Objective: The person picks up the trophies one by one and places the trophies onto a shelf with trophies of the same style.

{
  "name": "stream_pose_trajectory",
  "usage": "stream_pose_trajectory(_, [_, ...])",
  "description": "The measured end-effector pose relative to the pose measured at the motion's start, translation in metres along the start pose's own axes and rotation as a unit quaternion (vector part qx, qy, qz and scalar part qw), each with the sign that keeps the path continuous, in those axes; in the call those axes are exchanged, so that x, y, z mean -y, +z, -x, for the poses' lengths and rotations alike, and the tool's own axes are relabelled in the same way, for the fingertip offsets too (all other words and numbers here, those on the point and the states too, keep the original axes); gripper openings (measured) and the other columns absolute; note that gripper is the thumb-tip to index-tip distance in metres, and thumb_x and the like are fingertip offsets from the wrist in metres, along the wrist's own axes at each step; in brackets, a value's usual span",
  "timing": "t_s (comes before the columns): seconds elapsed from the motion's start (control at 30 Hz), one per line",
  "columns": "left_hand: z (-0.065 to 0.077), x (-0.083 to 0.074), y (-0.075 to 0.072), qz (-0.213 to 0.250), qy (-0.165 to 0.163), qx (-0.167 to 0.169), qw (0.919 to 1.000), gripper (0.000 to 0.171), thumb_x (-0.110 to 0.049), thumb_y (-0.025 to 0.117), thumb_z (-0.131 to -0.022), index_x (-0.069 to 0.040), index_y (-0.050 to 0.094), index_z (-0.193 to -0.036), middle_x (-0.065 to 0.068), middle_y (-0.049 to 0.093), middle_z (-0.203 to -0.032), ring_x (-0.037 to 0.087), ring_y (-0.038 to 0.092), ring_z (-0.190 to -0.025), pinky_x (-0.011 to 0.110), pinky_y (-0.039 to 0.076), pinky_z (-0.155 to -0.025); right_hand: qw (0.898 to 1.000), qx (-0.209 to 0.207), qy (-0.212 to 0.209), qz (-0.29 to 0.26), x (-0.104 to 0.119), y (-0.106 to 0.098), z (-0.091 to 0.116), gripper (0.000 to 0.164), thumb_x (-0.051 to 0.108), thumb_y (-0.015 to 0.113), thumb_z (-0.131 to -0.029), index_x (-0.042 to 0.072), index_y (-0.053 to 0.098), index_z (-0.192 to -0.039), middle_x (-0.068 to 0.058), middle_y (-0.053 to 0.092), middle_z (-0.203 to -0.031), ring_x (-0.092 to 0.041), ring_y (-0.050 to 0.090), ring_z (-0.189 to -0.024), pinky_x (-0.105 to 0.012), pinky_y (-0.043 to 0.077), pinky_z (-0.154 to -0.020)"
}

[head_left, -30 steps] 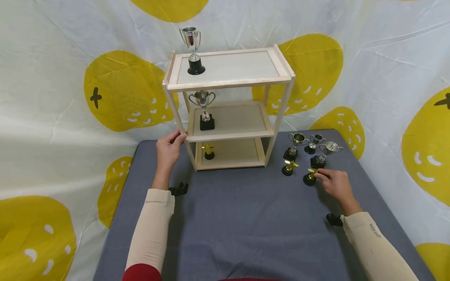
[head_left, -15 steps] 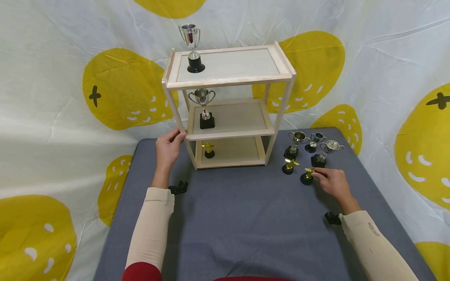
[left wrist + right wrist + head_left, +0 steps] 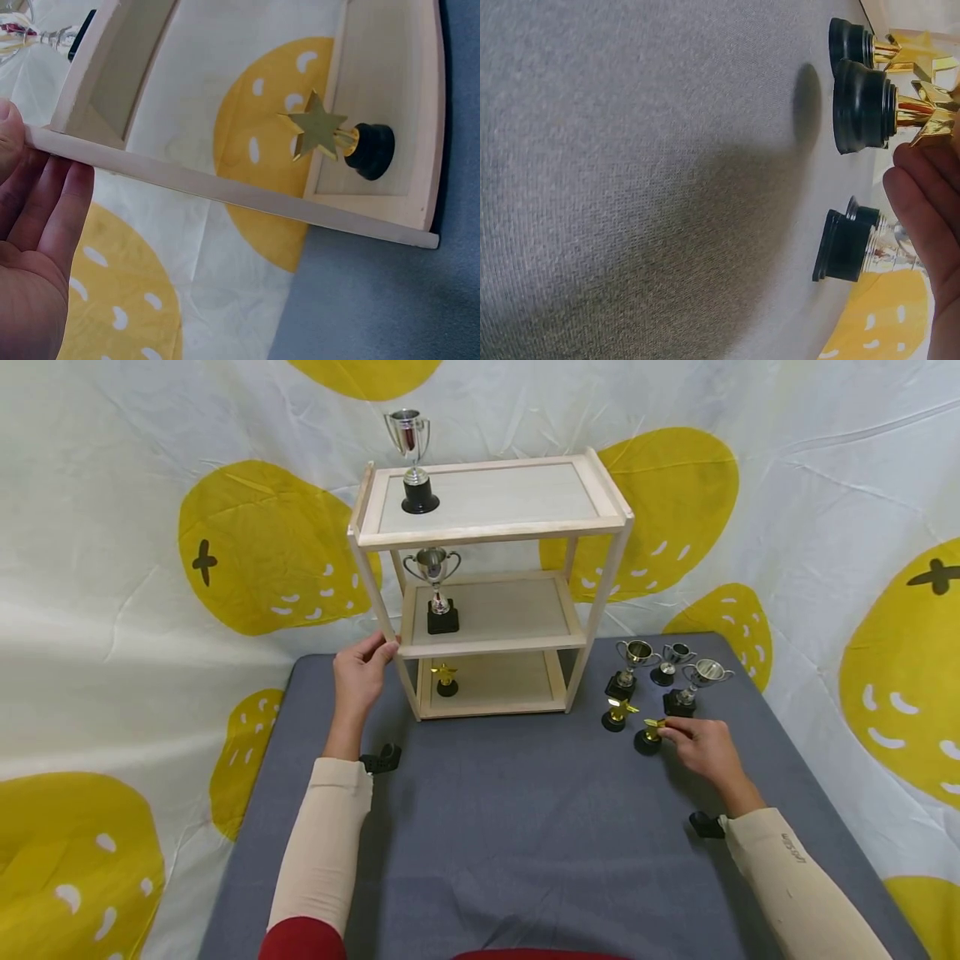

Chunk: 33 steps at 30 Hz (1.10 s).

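Gold trophy, star partly hidden, pinched by right fingers; left fingers grip post.

Light looked pretty even and from above, bright on the wall cloth, duller on the table. The sleeves threw soft-edged shadows inward from the table's left and right edges. The silver cup had some glints. Wrist cams ran dimmer: the shelf bowed at the frame edge, and the star trophy dropped a fuzzy oval shadow.
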State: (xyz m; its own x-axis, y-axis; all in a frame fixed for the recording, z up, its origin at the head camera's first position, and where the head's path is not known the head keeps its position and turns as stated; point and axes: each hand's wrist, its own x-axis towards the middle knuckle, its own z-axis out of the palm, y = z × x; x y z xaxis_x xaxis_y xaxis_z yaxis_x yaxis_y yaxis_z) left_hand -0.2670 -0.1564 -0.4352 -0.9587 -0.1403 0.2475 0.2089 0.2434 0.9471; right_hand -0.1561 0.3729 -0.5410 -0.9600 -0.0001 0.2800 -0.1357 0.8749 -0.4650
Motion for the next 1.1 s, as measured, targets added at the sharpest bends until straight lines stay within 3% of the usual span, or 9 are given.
stream_pose_trajectory(0.4, [-0.001, 0.001, 0.0, 0.015, 0.009, 0.003, 0.9998, 0.037, -0.028, 0.07, -0.092, -0.009, 0.07, -0.123, 0.017, 0.073, -0.114, 0.02, 0.071, -0.108, 0.027, 0.059, -0.091, 1.0, -0.009, -0.026, -0.01, 0.008, 0.005, -0.001, 0.018, 0.015, 0.074, -0.089, 0.001, 0.078, -0.1, -0.017, 0.077, -0.087, -0.003, 0.047, -0.055, -0.02, 0.035, -0.049])
stream_pose_trajectory(0.83, [-0.002, 0.001, 0.001, 0.016, 0.016, 0.0, 0.9998, 0.037, -0.028, 0.071, -0.092, -0.012, 0.07, -0.124, 0.015, 0.074, -0.113, 0.019, 0.072, -0.105, 0.026, 0.059, -0.089, 0.997, -0.027, -0.067, -0.015, 0.019, 0.005, -0.005, 0.015, 0.012, 0.077, -0.085, 0.003, 0.079, -0.097, -0.014, 0.077, -0.082, -0.001, 0.048, -0.054, -0.018, 0.038, -0.048])
stream_pose_trajectory(1.1, [-0.003, 0.0, 0.001, 0.016, -0.004, 0.004, 0.9999, 0.036, -0.021, 0.069, -0.093, -0.008, 0.067, -0.127, 0.019, 0.071, -0.117, 0.025, 0.07, -0.11, 0.027, 0.058, -0.092, 0.997, -0.021, -0.07, -0.016, 0.026, 0.006, -0.008, 0.015, 0.013, 0.077, -0.085, 0.003, 0.079, -0.096, -0.013, 0.077, -0.081, -0.002, 0.047, -0.053, -0.019, 0.038, -0.046])
